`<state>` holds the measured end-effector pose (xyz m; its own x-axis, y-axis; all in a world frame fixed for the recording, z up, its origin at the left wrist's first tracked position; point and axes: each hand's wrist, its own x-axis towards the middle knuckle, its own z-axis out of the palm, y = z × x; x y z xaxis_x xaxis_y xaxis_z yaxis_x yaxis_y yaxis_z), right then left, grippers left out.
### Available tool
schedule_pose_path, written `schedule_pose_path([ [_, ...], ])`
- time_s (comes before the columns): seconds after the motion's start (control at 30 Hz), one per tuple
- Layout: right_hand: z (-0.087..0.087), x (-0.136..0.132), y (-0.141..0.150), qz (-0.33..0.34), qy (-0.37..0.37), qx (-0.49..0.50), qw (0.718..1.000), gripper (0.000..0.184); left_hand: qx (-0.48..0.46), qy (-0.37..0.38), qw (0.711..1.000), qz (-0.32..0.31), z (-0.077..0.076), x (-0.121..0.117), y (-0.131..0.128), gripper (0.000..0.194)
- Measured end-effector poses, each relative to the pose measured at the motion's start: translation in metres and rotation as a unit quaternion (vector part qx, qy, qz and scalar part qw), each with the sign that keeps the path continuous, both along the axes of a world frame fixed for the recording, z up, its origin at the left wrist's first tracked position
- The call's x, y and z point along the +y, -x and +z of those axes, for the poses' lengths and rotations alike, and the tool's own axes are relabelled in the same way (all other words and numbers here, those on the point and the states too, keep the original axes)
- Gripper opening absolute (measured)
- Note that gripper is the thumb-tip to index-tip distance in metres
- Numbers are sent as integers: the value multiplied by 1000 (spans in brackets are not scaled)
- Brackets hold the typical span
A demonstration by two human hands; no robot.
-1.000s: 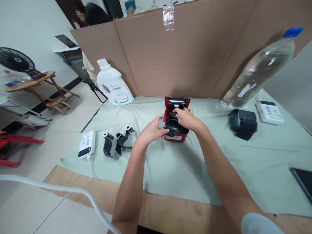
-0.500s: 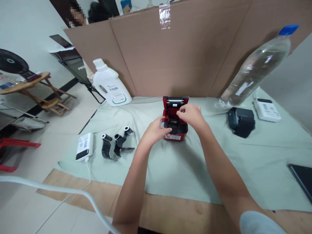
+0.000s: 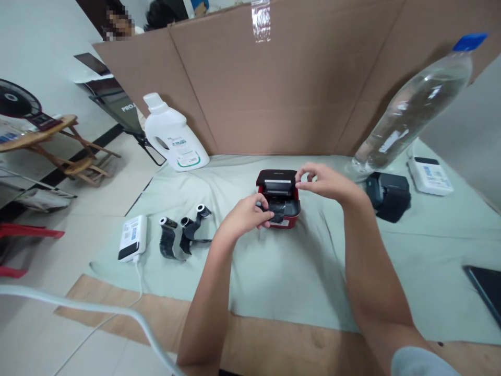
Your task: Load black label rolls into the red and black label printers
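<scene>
A small red-and-black label printer (image 3: 285, 222) stands in the middle of the cloth, its black lid (image 3: 278, 174) tilted partly down over the open body. My right hand (image 3: 319, 180) pinches the lid's right corner between thumb and fingertips. At the printer's front left, my left hand (image 3: 250, 215) is closed, its thumb on a strip of dark shiny film (image 3: 278, 212) at the front opening. Its other fingertips are partly hidden. Left of the printer lie black ribbon rolls (image 3: 187, 222) with film partly unwound.
A white detergent bottle (image 3: 176, 136) and a large clear bottle (image 3: 415, 104) stand before the cardboard wall (image 3: 270, 94). White power banks (image 3: 133, 237) lie at left and right. A black device (image 3: 388, 196) rests right, a dark tablet (image 3: 485, 287) at the right edge.
The printer lid has swung from upright to partly lowered. My right hand has moved from inside the printer to the lid's right corner. My left hand stays at the front left.
</scene>
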<state>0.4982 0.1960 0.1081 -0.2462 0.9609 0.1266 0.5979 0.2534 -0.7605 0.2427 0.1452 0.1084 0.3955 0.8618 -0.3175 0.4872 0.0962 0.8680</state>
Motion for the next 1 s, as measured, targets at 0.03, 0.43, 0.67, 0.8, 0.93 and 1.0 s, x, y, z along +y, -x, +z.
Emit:
schedule_pose_path([
  [0.03, 3, -3, -2, 36, 15, -39, 998, 7, 2, -1, 1000, -4, 0, 0, 1, 15],
  [0.43, -2, -9, 6, -58, 179, -129, 974, 50, 29, -59, 992, 111, -11, 18, 11, 41],
  [0.67, 10, -14, 11, -35, 295, -39, 954, 60, -120, 31, 982, 144, -35, 34, 3, 31],
  [0.8, 10, -18, 13, -34, 311, -17, 950, 60, -141, 57, 973, 176, -35, 35, -3, 25],
  [0.93, 10, -23, 12, -25, 300, -2, 954, 63, -161, 22, 969, 187, -36, 33, -5, 23],
  [1.0, 10, -25, 11, -24, 295, 8, 955, 67, -174, 7, 968, 183, -39, 32, -4, 23],
])
